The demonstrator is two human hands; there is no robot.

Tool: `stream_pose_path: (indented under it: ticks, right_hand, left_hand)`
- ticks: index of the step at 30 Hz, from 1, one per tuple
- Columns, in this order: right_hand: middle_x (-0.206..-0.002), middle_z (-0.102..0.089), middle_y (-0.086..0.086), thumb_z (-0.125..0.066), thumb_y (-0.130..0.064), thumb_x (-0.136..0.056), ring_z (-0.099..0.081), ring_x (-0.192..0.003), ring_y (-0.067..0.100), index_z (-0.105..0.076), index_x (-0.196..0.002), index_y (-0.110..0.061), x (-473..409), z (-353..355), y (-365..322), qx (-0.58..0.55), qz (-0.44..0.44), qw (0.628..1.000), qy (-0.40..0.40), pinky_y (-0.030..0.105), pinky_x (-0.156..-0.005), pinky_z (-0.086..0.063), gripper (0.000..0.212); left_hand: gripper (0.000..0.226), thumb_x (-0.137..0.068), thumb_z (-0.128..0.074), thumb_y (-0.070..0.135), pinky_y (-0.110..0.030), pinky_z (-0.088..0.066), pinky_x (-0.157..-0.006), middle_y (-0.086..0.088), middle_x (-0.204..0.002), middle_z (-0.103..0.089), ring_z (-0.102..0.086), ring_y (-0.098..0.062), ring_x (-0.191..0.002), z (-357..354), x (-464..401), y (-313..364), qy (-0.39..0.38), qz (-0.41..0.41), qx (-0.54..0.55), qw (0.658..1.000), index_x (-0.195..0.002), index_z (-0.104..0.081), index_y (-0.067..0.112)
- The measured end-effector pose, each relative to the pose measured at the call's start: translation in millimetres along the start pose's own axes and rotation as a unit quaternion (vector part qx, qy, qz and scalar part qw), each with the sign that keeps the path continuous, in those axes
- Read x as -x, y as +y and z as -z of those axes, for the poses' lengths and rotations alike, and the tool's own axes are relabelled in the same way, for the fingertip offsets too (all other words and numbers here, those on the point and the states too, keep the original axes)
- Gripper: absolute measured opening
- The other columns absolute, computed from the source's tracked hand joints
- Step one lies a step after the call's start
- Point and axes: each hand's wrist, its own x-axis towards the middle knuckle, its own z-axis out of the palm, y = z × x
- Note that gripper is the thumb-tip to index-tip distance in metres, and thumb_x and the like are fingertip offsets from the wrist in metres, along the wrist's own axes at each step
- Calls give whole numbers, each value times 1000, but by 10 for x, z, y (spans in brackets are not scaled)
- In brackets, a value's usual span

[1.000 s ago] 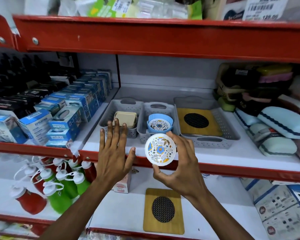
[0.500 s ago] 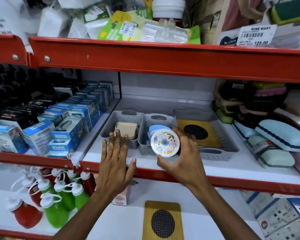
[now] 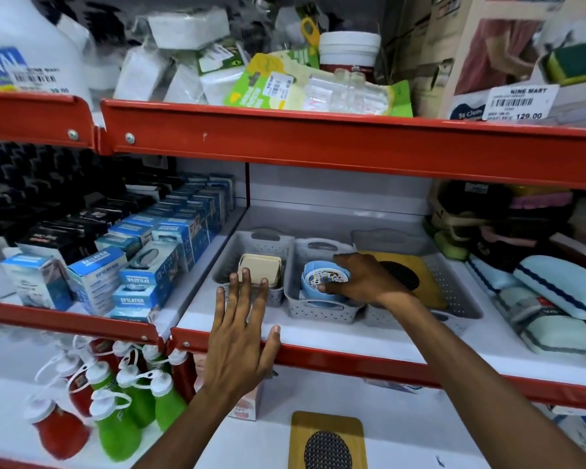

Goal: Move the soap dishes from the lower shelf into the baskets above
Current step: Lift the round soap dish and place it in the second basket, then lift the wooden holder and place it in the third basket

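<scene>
My right hand (image 3: 362,279) reaches into the middle grey basket (image 3: 313,313) and holds the round white flower-patterned soap dish (image 3: 325,278), which lies on a blue round dish (image 3: 313,292) in that basket. The left grey basket (image 3: 251,242) holds cream rectangular soap dishes (image 3: 261,269). My left hand (image 3: 241,330) hovers open, fingers spread, over the red front edge of the shelf, in front of the left basket. A wooden soap dish with a black oval mesh (image 3: 327,441) lies on the lower shelf.
A larger grey tray (image 3: 454,292) on the right holds a yellow wooden dish. Blue boxes (image 3: 149,265) fill the left section. Pale blue cases (image 3: 555,289) lie at the right. Red and green bottles (image 3: 122,401) stand lower left. The red upper shelf edge (image 3: 318,143) overhangs.
My right hand has carried the flowered dish up and forward from the shelf edge into the middle basket, onto the blue dish. My left hand stayed near the shelf edge.
</scene>
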Motion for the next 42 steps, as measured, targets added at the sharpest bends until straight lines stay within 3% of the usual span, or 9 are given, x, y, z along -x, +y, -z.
stream_pose_path:
  ticks: [3, 9, 14, 18, 21, 25, 29, 37, 42]
  right_hand:
    - [-160, -33, 17, -50, -62, -95, -38, -142, 35, -37, -151, -17, 152, 26, -66, 44, 4, 998, -38, 45, -116, -31, 73]
    - [-168, 0, -4, -16, -73, -93, 7, -154, 13, -7, -160, -22, 659, -169, 25, 23, 103, 990, 92, 44, -125, 4, 84]
    - [-164, -24, 7, -55, -34, -100, -17, -154, 23, -29, -154, -8, 1281, -643, 268, 51, 257, 934, 244, 45, -125, -15, 65]
    - [-154, -42, 14, -59, -17, -96, -34, -147, 30, -49, -143, 0, 1715, -1242, 604, 99, 330, 909, 236, 45, -121, -27, 50]
    - [-154, -44, 7, -48, -26, -99, -35, -147, 24, -48, -145, -7, 1910, -1742, 801, 101, 268, 946, 151, 38, -122, -24, 49]
    - [-151, -45, -6, -48, -31, -99, -48, -138, 20, -47, -146, -18, 1972, -2273, 955, 6, 48, 998, 35, 30, -117, -32, 49]
    - [-142, -57, 12, -52, -29, -100, -52, -131, 28, -45, -145, -7, 1900, -2608, 1064, -91, -168, 980, -63, 34, -109, -40, 51]
    - [-133, -60, 17, -52, -22, -102, -54, -125, 30, -55, -132, -2, 1676, -2894, 1083, -138, -280, 946, -91, 30, -101, -40, 36]
    - [-116, -69, 17, -62, 2, -92, -65, -108, 33, -66, -112, -2, 1787, -2844, 1107, -273, -321, 906, 44, 23, -84, -44, 21]
  left_hand:
    - [76, -94, -28, 51, -44, 6, -129, -17, -168, -2, -2, -29, -157, -14, 8, -8, -4, 4, -3, 1000, -158, -14, 14]
    - [75, -97, -25, 52, -50, 6, -127, -17, -169, 4, 4, -32, -157, 48, 46, 15, -2, -6, -14, 1000, -159, -8, 13]
    - [77, -96, -39, 48, -54, 0, -127, -17, -168, -8, -1, -37, -156, 57, 421, 154, 0, -103, 32, 994, -157, -17, 6]
    - [75, -92, -54, 37, -52, -12, -127, -20, -164, -24, -16, -38, -155, -212, 954, 257, -2, -184, 77, 980, -153, -28, 1]
    - [71, -92, -54, 32, -46, -14, -126, -16, -165, -22, -18, -33, -154, -616, 1330, 295, -98, -200, 107, 969, -153, -30, 4]
    - [74, -92, -25, 47, -31, -7, -129, -2, -167, -7, -16, -24, -155, -1097, 1566, 319, -295, -20, 140, 945, -157, -17, 14]
    - [62, -98, -39, 31, -33, -34, -116, -16, -154, -44, -43, -30, -140, -1378, 1534, 431, -407, 115, 155, 893, -152, -27, 3]
    - [52, -98, -53, 21, -32, -35, -110, -17, -145, -55, -51, -32, -134, -1691, 1414, 588, -410, 218, 152, 872, -143, -42, -2]
    - [25, -85, -65, 0, -28, -45, -88, -17, -112, -74, -71, -35, -103, -1614, 1414, 551, -286, 320, 249, 868, -110, -69, 0]
